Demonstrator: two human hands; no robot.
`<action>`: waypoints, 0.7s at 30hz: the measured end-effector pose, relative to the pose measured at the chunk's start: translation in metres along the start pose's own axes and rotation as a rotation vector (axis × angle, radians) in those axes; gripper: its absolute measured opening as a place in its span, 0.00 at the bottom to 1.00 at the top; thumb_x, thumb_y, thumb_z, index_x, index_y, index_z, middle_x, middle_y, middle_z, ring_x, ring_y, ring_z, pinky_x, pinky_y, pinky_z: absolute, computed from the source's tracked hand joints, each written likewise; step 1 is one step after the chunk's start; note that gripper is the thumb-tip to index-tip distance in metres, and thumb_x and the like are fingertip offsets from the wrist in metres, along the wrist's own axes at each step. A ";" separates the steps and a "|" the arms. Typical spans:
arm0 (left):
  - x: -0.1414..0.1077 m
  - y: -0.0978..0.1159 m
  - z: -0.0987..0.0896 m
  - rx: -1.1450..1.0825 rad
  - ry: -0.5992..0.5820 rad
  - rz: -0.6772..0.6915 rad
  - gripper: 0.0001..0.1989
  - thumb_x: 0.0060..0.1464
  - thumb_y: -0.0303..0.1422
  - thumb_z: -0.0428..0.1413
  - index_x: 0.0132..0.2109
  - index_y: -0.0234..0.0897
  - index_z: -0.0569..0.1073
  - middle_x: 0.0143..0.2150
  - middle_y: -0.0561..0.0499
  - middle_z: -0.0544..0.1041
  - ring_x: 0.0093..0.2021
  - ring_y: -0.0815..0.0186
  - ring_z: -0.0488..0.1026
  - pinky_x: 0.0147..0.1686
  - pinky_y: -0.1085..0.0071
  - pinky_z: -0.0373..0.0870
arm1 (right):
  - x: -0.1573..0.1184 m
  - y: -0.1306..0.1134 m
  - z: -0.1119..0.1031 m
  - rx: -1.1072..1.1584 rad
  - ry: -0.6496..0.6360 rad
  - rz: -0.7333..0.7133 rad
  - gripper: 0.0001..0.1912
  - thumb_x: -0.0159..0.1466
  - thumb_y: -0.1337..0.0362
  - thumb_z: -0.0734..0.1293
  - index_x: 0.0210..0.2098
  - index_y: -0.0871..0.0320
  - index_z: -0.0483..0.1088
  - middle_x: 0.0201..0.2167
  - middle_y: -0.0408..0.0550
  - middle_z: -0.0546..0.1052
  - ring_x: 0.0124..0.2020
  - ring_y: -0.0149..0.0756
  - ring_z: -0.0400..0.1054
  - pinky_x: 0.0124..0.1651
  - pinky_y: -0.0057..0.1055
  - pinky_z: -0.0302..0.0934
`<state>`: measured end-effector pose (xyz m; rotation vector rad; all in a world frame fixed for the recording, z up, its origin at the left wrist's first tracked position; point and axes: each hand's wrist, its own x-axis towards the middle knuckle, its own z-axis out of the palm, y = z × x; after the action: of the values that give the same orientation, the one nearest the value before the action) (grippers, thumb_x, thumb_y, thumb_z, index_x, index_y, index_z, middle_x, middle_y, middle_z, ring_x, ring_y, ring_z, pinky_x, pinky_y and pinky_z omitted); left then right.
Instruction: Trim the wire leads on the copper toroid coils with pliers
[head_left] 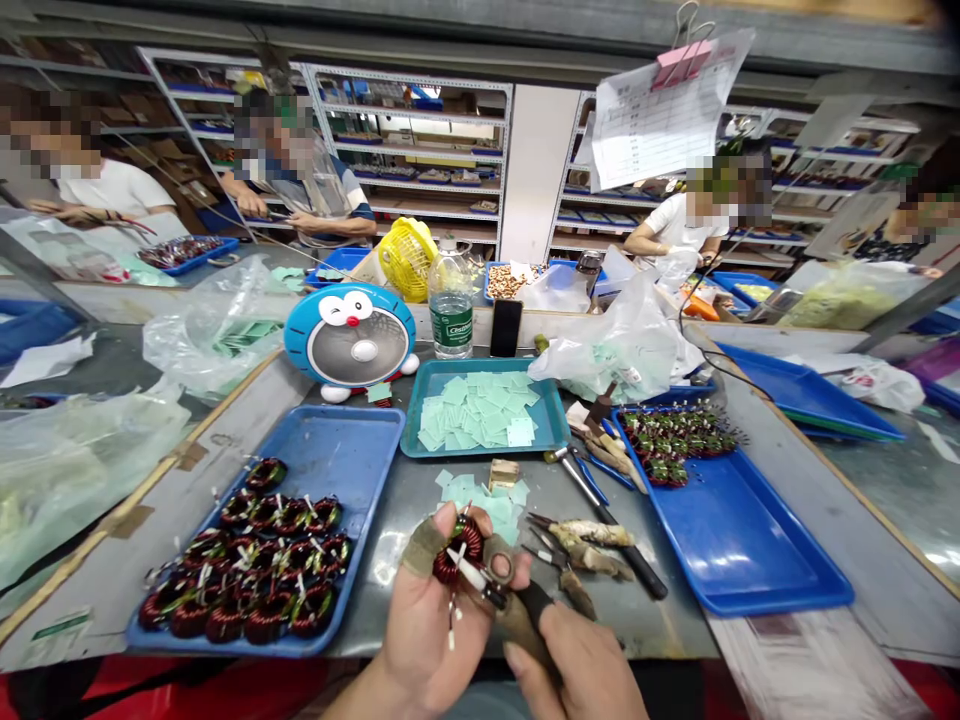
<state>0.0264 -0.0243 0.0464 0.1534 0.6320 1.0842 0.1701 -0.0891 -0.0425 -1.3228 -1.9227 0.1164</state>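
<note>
My left hand [424, 625] is closed around a ring-shaped wire coil [463, 548] with dark red-brown winding and white-sleeved leads. Brownish covers sit on some of its fingertips. My right hand [589, 650] grips a hand tool with a brown, wrapped-looking handle [521, 622], its front end against the coil's leads; the jaws are too hidden to make out. Just beyond the hands lie loose pale green cards [480, 495] and a small wooden block [503, 473]. A blue tray [349, 435] of similar coils stands at left.
A teal tray [409, 440] holds more green cards. At right lie pliers [596, 535], a hammer [600, 510] and a blue tray [765, 540] with several green-topped coils. A cartoon-faced fan [350, 340], bottle [451, 315] and phone [506, 328] stand behind. Co-workers sit opposite.
</note>
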 end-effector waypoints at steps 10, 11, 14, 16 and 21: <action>0.026 0.059 -0.033 0.128 0.052 0.365 0.18 0.44 0.45 0.74 0.34 0.37 0.81 0.33 0.54 0.82 0.30 0.60 0.81 0.44 0.55 0.84 | -0.013 0.106 -0.067 -0.286 -0.118 0.169 0.13 0.73 0.53 0.61 0.46 0.53 0.71 0.35 0.51 0.81 0.34 0.43 0.78 0.37 0.32 0.71; 0.026 0.061 -0.038 0.208 0.044 0.333 0.19 0.44 0.45 0.73 0.36 0.37 0.82 0.33 0.52 0.83 0.33 0.58 0.82 0.43 0.59 0.84 | -0.005 0.124 -0.073 -0.345 -0.107 0.221 0.15 0.73 0.53 0.61 0.47 0.55 0.72 0.37 0.54 0.80 0.36 0.46 0.78 0.38 0.36 0.71; 0.022 0.056 -0.053 0.375 0.048 0.260 0.19 0.47 0.45 0.73 0.41 0.39 0.82 0.34 0.49 0.84 0.39 0.54 0.84 0.43 0.67 0.82 | 0.031 0.163 -0.082 -0.429 -0.112 0.292 0.16 0.73 0.55 0.59 0.45 0.58 0.74 0.36 0.57 0.79 0.36 0.50 0.76 0.38 0.40 0.68; 0.017 0.049 -0.062 0.405 0.076 0.247 0.18 0.50 0.44 0.71 0.44 0.40 0.81 0.35 0.49 0.84 0.41 0.54 0.84 0.43 0.68 0.82 | 0.055 0.170 -0.074 -0.448 -0.122 0.306 0.15 0.73 0.57 0.60 0.43 0.59 0.75 0.40 0.61 0.79 0.39 0.51 0.75 0.43 0.43 0.67; 0.009 0.045 -0.091 0.336 0.182 0.137 0.18 0.51 0.44 0.71 0.45 0.40 0.81 0.36 0.49 0.83 0.40 0.54 0.82 0.48 0.56 0.83 | 0.088 0.131 -0.011 -0.298 -0.320 0.226 0.08 0.72 0.63 0.65 0.40 0.54 0.77 0.41 0.50 0.79 0.44 0.42 0.73 0.50 0.38 0.67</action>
<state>-0.0553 -0.0114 -0.0127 0.3965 0.9774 1.1252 0.2627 0.0391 -0.0494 -1.8117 -2.1069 0.1670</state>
